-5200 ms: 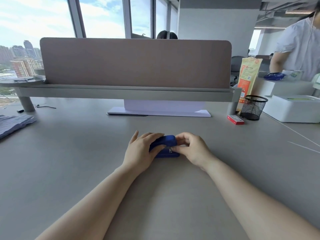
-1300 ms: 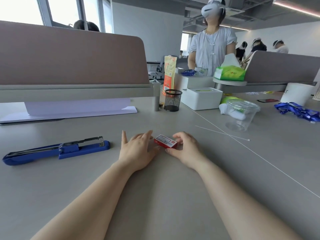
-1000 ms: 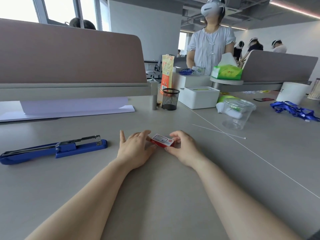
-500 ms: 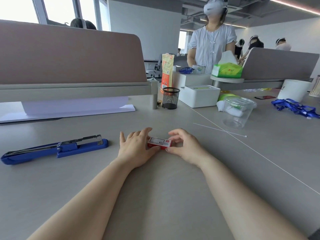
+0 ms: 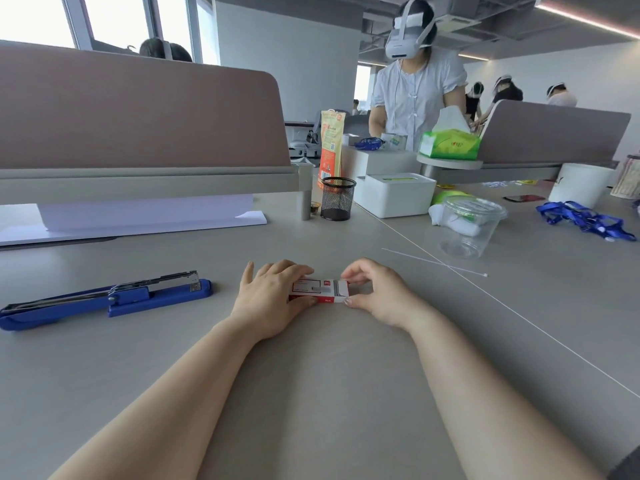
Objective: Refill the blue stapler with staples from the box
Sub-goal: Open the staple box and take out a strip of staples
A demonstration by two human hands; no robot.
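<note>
1. The left hand (image 5: 273,299) lies low on the table (image 5: 329,393) with its fingers and thumb closed around the left end of the staple box (image 5: 320,291), the fingers over the top and the thumb against the near side.
2. The right hand (image 5: 377,292) pinches the right end of the same box, thumb tip on the near corner and fingertips curled over the far edge (the palm is arched clear of the box).
3. The staple box is small, red and white, and lies flat between the two hands near the middle of the table; whether its inner tray has slid out at all cannot be told.
4. The blue stapler (image 5: 104,301) lies well to the left of the hands, touched by neither, swung fully open so that the base and top arm lie nearly in one long line, with the metal staple channel facing up.
5. Farther back stand a black mesh pen cup (image 5: 337,199) and a white lidded box (image 5: 394,194), with a clear plastic tub (image 5: 467,226) to the right.
6. A stack of white paper (image 5: 138,216) sits under the desk divider (image 5: 138,112) at the far left.
7. A person in a pale shirt (image 5: 415,95) stands beyond the table wearing a headset.
</note>
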